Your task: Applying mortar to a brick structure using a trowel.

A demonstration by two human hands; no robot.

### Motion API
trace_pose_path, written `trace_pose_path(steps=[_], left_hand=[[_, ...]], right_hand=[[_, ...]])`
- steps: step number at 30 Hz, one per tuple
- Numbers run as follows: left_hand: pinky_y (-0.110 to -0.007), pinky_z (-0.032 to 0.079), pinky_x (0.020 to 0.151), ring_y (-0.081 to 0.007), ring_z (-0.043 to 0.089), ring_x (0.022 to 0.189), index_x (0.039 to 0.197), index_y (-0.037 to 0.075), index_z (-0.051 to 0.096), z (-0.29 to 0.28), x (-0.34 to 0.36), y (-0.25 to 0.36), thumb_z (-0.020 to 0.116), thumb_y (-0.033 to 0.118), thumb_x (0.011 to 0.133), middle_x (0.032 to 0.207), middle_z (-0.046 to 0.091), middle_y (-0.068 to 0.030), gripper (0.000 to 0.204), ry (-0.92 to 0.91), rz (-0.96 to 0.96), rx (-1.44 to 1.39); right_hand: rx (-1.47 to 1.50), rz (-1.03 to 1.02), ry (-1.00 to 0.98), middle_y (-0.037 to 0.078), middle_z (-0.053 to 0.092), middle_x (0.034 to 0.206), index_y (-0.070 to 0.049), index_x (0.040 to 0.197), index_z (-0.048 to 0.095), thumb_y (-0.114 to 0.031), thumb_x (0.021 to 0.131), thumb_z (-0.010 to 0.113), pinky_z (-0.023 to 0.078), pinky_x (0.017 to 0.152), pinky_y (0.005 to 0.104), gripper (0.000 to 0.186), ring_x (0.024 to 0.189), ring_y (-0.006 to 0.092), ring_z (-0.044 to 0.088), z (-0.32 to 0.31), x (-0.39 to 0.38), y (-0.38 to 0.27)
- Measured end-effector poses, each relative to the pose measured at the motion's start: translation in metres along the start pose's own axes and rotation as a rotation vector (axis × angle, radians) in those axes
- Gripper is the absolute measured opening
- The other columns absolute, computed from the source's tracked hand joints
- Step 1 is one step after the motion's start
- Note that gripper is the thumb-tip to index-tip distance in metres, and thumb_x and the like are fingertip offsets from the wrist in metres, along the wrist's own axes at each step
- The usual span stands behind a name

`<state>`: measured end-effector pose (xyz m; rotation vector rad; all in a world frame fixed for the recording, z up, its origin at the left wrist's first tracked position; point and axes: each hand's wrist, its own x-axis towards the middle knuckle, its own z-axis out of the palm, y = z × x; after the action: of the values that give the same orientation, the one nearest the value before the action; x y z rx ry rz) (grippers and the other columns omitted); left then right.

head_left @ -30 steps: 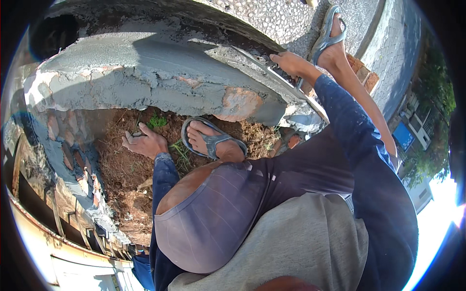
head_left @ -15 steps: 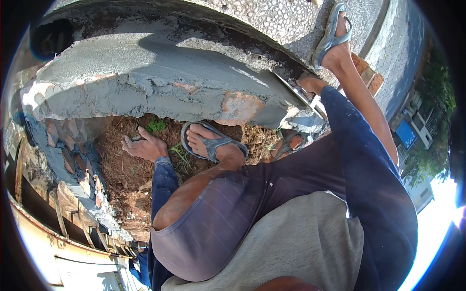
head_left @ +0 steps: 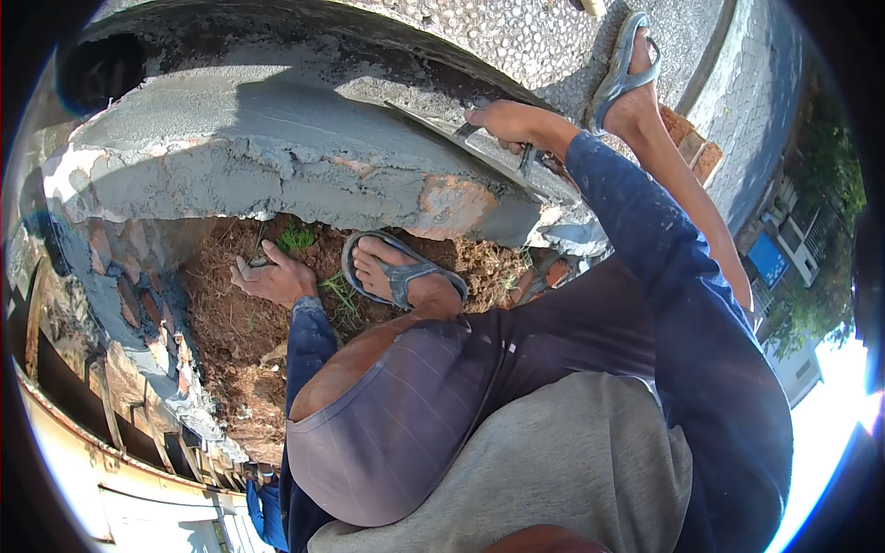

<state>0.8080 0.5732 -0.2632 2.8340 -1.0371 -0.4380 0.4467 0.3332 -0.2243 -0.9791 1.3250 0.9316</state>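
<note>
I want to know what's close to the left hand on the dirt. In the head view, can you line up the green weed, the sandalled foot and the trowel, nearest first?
From the left hand:
1. Green weed, just above it.
2. Sandalled foot, to its right on the soil.
3. Trowel, far upper right, on the wet cement, in the right hand.

Seen from above: right hand [head_left: 505, 123] gripping the handle of a long flat trowel [head_left: 461, 143], blade laid along the top edge of a curved wall [head_left: 277, 166] coated in wet grey plaster. Left hand [head_left: 274, 276] pressed flat on reddish soil [head_left: 235, 341] below, beside a foot in a grey sandal [head_left: 401, 272]. Other sandalled foot [head_left: 627, 78] planted on pebbled paving [head_left: 516, 37] above.
</note>
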Motion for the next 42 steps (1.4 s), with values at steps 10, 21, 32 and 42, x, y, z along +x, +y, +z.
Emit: trace_pose_path(steps=[10, 21, 32, 42], left_hand=[[-0.055, 0.027, 0.109, -0.0411, 0.022, 0.136, 0.137, -0.010, 0.031, -0.003, 0.001, 0.004, 0.042, 0.057, 0.097, 0.142, 0.027, -0.0265, 0.079, -0.013, 0.009, 0.005], [-0.055, 0.026, 0.109, -0.0413, 0.021, 0.136, 0.137, -0.010, 0.029, -0.001, -0.001, -0.003, 0.041, 0.057, 0.097, 0.141, 0.026, -0.0270, 0.079, -0.019, -0.004, 0.017], [-0.055, 0.024, 0.111, -0.0432, 0.022, 0.137, 0.136, -0.009, 0.035, 0.001, 0.001, 0.000, 0.042, 0.055, 0.096, 0.144, 0.025, -0.0287, 0.076, 0.003, -0.005, 0.007], [-0.055, 0.023, 0.112, -0.0445, 0.020, 0.137, 0.138, -0.008, 0.034, -0.001, 0.002, 0.001, 0.043, 0.057, 0.095, 0.146, 0.023, -0.0287, 0.078, -0.001, -0.028, 0.003]], right_hand=[[-0.268, 0.232, 0.257, 0.032, 0.066, 0.090, 0.012, 0.099, 0.064, -0.044, 0.101, 0.030, 0.043, 0.094, 0.0478, 0.066, 0.104, 0.0417, 0.063, 0.018, 0.020, 0.177], [-0.199, 0.369, -0.075, 0.028, 0.063, 0.110, 0.007, 0.113, 0.060, -0.051, 0.101, 0.031, 0.040, 0.096, 0.0475, 0.066, 0.113, 0.0375, 0.058, 0.015, 0.019, 0.152], [-0.029, 0.194, -0.071, 0.013, 0.052, 0.075, 0.002, 0.134, 0.045, -0.045, 0.103, 0.030, 0.039, 0.083, 0.0490, 0.058, 0.084, 0.0292, 0.050, 0.008, 0.048, -0.002], [-0.056, -0.240, 0.013, 0.004, 0.037, 0.059, -0.003, 0.143, 0.041, -0.053, 0.103, 0.027, 0.039, 0.077, 0.0453, 0.065, 0.062, 0.0211, 0.044, -0.015, 0.000, -0.150]])
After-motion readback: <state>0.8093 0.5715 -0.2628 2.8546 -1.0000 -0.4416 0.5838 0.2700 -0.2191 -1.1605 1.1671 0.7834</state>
